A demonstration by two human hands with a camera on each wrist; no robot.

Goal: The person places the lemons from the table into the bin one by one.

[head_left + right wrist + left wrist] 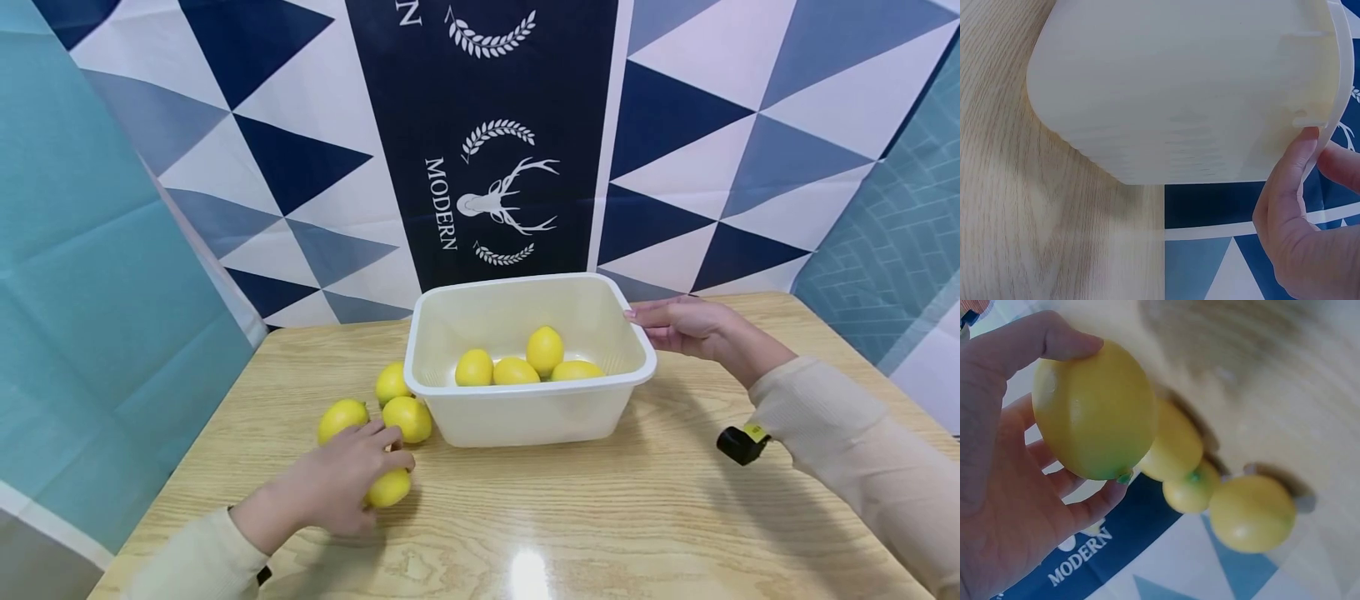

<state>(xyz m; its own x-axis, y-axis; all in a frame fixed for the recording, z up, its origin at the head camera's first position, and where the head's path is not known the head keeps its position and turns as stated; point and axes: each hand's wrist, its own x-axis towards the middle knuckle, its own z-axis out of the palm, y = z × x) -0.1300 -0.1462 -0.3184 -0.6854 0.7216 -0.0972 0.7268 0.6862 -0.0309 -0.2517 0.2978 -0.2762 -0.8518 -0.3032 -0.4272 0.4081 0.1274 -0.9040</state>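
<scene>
A yellow lemon [1094, 409] with a green tip is gripped in my left hand [341, 479], thumb on one side and fingers curled round the other. In the head view this lemon [388, 488] shows just past the fingers, low over the table. Three more lemons lie beyond that hand, among them one lemon [407, 418] close by the basin's left side. My right hand [693, 329] pinches the right rim of a white plastic basin [525, 417]; in the right wrist view the fingers [1285, 194] lie under the rim and the thumb over it. Several lemons [516, 371] sit inside the basin.
The light wooden table [600, 517] ends at the back against a patterned blue and white cloth [300, 150]. A plain teal cloth [105, 250] hangs at the left. A small black device [741, 445] is strapped at the right wrist.
</scene>
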